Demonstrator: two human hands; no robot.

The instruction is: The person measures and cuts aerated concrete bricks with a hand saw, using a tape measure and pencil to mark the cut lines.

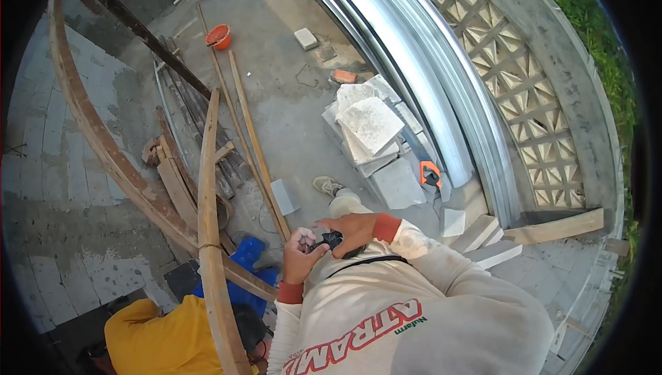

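Both hands meet in front of the waist, around a small black object whose shape is partly covered by the fingers. My left hand comes from the lower side, its fingers curled against the object's near end. From the other side my right hand wraps over the object, with the red cuff at its wrist. A dark cord or strap crosses the light shirt beside the hands. Which hand is on which end is partly hidden.
A person in a yellow top is at the lower left, behind wooden beams. Stacked blocks, an orange-handled saw and long metal sheets lie ahead. An orange bowl stands farther off.
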